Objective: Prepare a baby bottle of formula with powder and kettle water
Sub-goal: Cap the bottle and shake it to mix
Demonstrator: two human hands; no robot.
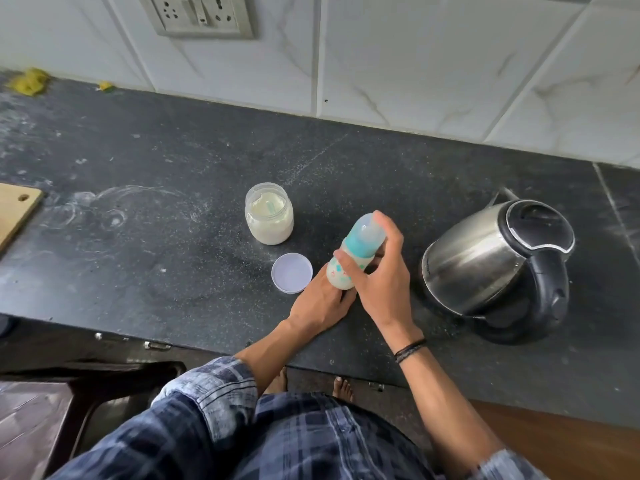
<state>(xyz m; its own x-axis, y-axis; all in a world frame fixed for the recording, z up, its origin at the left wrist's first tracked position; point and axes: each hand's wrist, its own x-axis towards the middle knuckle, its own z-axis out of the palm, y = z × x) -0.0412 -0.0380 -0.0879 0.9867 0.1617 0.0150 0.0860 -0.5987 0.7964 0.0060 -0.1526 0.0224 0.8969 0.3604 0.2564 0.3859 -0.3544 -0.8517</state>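
One counter (156,150): dark stone, tiled wall behind, front edge at the person; bare stretch from the jar left to a wooden board (17,213).
Kettle (485,258): steel, at right, apart from the bottle.
Right hand (381,282): thumb and fingers wrapped round the bottle's teal collar.
Left hand (322,303): low at the bottle's base; grip unclear.
Jar (269,216): open, powder inside.
Bottle (356,252): between jar and kettle, tilted, long axis from near base to cap pointing far-right.
Lid (292,273): flat, beside the base.

bottle (357,251): teal top, white body with teal and red specks
jar (269,216), left of bottle: clear, cream powder
lid (291,273), left of bottle: pale lilac
kettle (485,258), right of bottle: silver, black handle
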